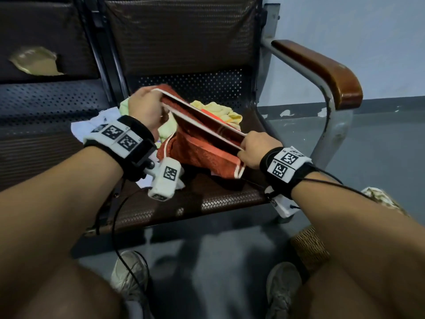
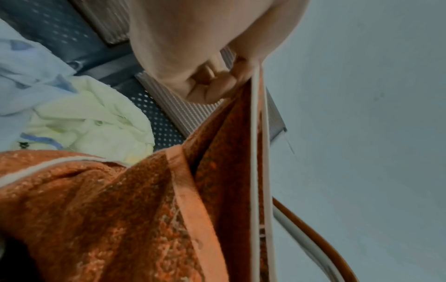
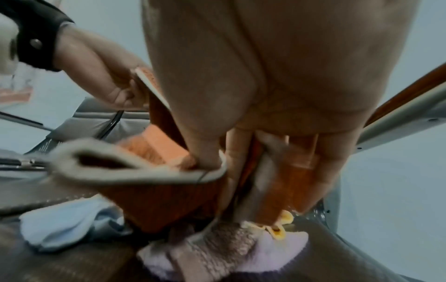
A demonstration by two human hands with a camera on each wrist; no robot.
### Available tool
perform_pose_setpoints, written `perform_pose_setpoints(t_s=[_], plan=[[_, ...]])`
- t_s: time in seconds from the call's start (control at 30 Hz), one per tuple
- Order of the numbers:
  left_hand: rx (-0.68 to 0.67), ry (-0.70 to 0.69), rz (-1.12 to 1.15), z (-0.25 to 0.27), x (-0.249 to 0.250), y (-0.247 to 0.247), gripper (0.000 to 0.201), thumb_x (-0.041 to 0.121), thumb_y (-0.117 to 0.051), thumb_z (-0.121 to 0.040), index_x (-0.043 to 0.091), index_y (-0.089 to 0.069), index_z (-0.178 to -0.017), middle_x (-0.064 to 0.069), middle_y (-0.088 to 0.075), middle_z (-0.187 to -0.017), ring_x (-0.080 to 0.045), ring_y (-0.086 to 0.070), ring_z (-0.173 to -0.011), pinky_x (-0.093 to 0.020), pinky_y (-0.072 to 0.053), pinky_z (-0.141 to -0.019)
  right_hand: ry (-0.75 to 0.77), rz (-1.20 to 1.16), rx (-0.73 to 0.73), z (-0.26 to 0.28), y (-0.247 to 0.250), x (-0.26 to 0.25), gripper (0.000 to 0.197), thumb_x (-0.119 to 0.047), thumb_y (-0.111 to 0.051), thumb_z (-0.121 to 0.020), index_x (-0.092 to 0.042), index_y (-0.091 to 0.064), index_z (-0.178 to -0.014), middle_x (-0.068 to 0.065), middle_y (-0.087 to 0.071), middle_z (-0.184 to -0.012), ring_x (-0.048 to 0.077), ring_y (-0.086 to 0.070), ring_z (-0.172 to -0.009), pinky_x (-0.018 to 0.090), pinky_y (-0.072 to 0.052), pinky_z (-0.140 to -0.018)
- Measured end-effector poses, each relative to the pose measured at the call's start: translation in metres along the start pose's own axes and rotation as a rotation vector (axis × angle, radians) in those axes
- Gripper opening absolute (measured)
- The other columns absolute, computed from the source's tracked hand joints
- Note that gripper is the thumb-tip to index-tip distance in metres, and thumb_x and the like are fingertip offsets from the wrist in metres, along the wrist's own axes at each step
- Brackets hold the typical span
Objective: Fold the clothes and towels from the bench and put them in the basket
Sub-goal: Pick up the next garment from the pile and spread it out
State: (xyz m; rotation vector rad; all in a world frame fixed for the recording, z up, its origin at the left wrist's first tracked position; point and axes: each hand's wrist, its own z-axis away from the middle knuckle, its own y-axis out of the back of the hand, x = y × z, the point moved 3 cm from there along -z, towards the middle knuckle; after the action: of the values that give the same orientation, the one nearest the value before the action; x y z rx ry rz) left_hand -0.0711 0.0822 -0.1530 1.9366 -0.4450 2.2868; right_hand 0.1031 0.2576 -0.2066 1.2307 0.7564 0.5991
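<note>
At the centre of the head view, the left hand (image 1: 147, 107) and right hand (image 1: 255, 150) each pinch an end of the orange towel (image 1: 197, 155), fingers (image 2: 217, 85) curled over its doubled white-edged border, stretched taut above the counter (image 1: 207, 199). Yellow cloth (image 1: 220, 111) and white cloth (image 1: 92, 125) lie crumpled behind. The basket (image 1: 308, 247) sits at lower right.

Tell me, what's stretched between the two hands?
The orange towel: its white-trimmed edges run taut from the left hand to the right hand, clearest in the head view.
</note>
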Motion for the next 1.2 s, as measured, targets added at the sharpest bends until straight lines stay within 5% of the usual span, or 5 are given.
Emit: perform_pose_setpoints(t_s=[0.3, 0.47, 0.7, 1.0, 1.2], plan=[[-0.062, 0.158, 0.13, 0.001, -0.007, 0.0, 0.019, 0.003, -0.059, -0.089, 0.001, -0.07, -0.104, -0.009, -0.073, -0.087, -0.023, -0.071, -0.075, -0.032, -0.056, -0.065, 0.048, -0.509, 0.324, -0.002, 0.023, -0.007, 0.042, -0.028, -0.032, -0.106, -0.015, -0.051, -0.07, 0.01, -0.061, -0.081, 0.032, -0.06, -0.083, 0.038, -0.045, -0.074], [-0.205, 0.113, -0.01, 0.006, 0.005, -0.007, 0.032, -0.004, -0.051, -0.085, -0.01, -0.062, -0.115, -0.027, -0.065, -0.118, -0.039, -0.066, -0.108, -0.052, -0.052, -0.1, 0.19, -0.394, 0.261, -0.005, 0.025, 0.001, 0.025, -0.044, -0.07, -0.089, -0.019, -0.069, -0.088, -0.003, -0.065, -0.079, 0.019, -0.064, -0.078, 0.028, -0.043, -0.065], [-0.176, 0.037, -0.096, -0.014, 0.004, 0.025, 0.041, -0.022, -0.041, -0.079, 0.015, -0.058, -0.086, -0.011, -0.061, -0.088, -0.024, -0.064, -0.069, -0.028, -0.055, -0.052, 0.113, -0.159, 0.09, -0.001, 0.013, 0.038, 0.018, -0.023, -0.057, -0.097, -0.022, -0.074, -0.091, -0.001, -0.07, -0.071, 0.023, -0.071, -0.083, 0.034, -0.056, -0.086], [0.054, 0.056, -0.346, -0.033, -0.022, 0.063, 0.009, 0.0, -0.062, -0.092, 0.008, -0.06, -0.087, -0.014, -0.065, -0.091, -0.02, -0.071, -0.072, -0.03, -0.061, -0.072, 0.242, -0.278, 0.371, -0.001, 0.03, 0.045, 0.033, -0.028, -0.054, -0.097, -0.017, -0.067, -0.068, 0.003, -0.063, -0.065, 0.023, -0.056, -0.066, 0.034, -0.041, -0.065], [0.026, 0.031, -0.38, -0.029, -0.008, 0.059, 0.015, 0.009, -0.062, -0.095, 0.009, -0.059, -0.081, -0.008, -0.051, -0.066, -0.005, -0.046, -0.031, -0.014, -0.038, -0.036, 0.187, -0.568, 0.545, 0.002, 0.043, 0.044, 0.034, -0.032, -0.063, -0.09, -0.012, -0.059, -0.062, 0.004, -0.062, -0.059, 0.019, -0.057, -0.06, 0.033, -0.044, -0.062]])
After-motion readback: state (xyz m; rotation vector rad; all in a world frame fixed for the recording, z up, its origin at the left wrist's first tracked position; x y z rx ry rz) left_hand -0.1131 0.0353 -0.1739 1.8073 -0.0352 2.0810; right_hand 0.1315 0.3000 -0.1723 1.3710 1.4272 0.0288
